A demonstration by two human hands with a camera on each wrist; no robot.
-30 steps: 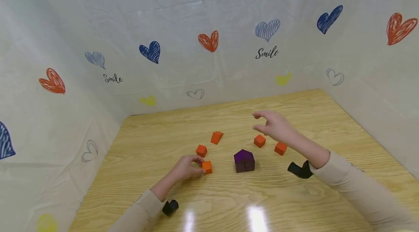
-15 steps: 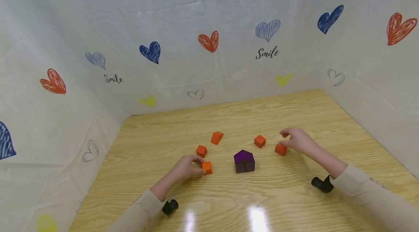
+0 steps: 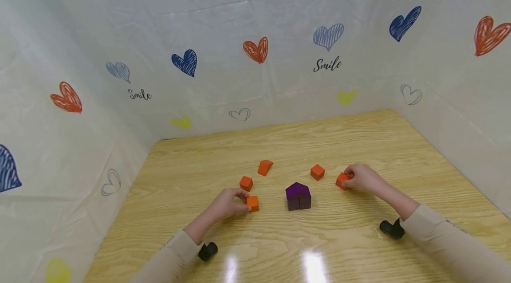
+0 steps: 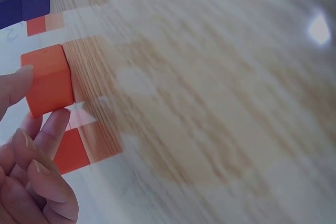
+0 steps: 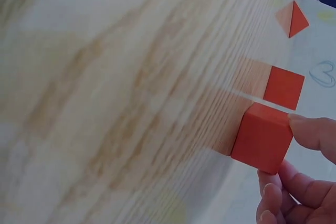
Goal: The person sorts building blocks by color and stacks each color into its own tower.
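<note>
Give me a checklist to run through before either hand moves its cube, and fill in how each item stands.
1. Left hand has the orange cube between thumb and fingers: ok.
2. Right hand has the red cube between thumb and fingers: ok.
3. Both grips firm enough to lift: cannot tell; pressure does not show.
4. Held cubes raised off the table: not ok; both appear to rest on it.
5. Purple blocks together, peaked top in place: ok.
6. Loose wedge untouched by either hand: ok.
</note>
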